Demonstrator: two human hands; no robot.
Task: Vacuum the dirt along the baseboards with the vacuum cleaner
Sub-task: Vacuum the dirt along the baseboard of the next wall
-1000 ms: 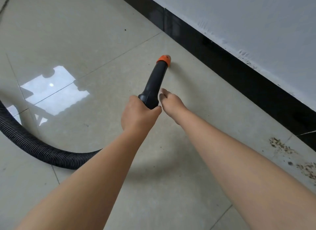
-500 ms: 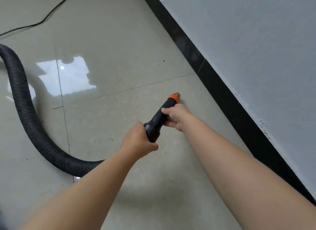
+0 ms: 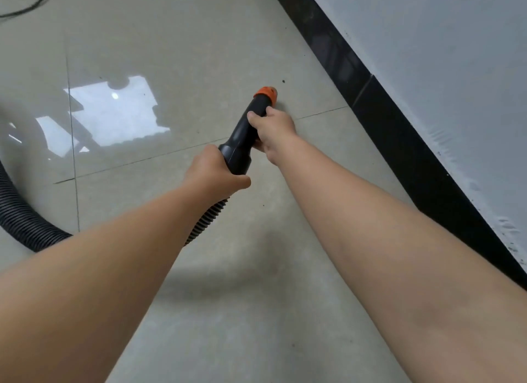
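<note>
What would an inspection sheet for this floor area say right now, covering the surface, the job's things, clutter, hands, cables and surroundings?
Surface: glossy beige tiled floor, window glare reflected at left.
Job's things: black vacuum nozzle with orange tip aimed toward the black baseboard; ribbed hose curves off at left.
Clutter: a small dark speck just beyond the tip; a few finer specks on the tiles.
Hands: left hand grips the nozzle's rear collar; right hand grips the barrel nearer the tip.
Cables: thin black cord at top left.
Surroundings: white wall, scuffed just above the baseboard.
</note>
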